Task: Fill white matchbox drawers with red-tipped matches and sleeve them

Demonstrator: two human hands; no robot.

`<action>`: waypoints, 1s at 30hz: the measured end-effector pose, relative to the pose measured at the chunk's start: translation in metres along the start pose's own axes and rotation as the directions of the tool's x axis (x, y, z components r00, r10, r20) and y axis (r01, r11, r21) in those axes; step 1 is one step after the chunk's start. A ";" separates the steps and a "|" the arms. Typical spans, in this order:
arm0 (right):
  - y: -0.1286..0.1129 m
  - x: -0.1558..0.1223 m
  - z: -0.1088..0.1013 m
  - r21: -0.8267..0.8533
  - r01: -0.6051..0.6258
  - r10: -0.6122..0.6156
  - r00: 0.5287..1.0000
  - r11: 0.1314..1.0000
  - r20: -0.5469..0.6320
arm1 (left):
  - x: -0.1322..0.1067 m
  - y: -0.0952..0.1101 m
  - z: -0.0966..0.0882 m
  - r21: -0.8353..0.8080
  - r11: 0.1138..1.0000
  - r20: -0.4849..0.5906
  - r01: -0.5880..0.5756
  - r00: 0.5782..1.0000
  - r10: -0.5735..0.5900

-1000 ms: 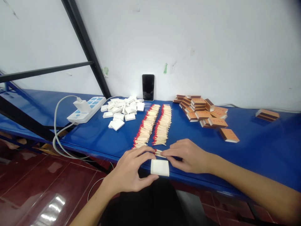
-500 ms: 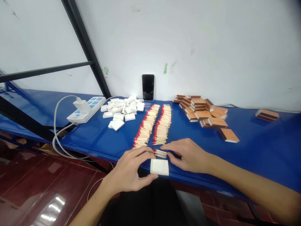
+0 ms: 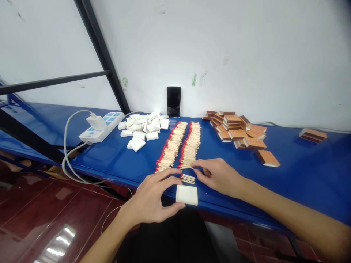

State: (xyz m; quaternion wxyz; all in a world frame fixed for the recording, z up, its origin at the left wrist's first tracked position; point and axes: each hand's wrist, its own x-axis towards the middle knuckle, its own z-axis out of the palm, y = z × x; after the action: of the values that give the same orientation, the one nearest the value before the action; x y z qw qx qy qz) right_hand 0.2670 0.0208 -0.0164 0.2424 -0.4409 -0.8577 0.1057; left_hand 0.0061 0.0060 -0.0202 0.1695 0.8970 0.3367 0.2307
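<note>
White tray (image 3: 187,194) between thumb and finger, the left hand (image 3: 157,197) is waiting at the front edge of the table (image 3: 301,175). Just behind, some matches (image 3: 188,179) are lying between tray and rows, partly in the way. The right hand (image 3: 219,177) is touching the right row (image 3: 190,146), seemingly picking; I can't tell whether it's gripping a match. Such tight packing is calling for a fine pinch. Toward the back edge, more trays (image 3: 146,126), a phone (image 3: 173,102) and boxes (image 3: 241,133) are sitting.
</note>
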 end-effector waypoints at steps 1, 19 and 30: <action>0.001 0.001 0.001 -0.004 -0.011 0.011 1.000 1.000 -0.001 | 0.000 0.000 0.000 -0.001 1.000 0.000 -0.004 1.000 0.004; 0.001 0.006 0.004 -0.042 -0.016 0.017 0.999 0.999 0.035 | 0.001 0.003 -0.002 -0.015 1.000 0.012 0.008 1.000 -0.008; 0.000 0.006 0.004 -0.035 -0.025 0.027 0.998 0.999 0.051 | 0.003 0.003 -0.001 -0.006 1.000 0.037 0.016 0.999 -0.016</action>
State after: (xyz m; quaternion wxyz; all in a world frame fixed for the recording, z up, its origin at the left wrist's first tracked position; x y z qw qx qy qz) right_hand 0.2618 0.0252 -0.0180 0.2113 -0.4532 -0.8595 0.1055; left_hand 0.0084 0.0061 -0.0170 0.1804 0.8980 0.3398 0.2136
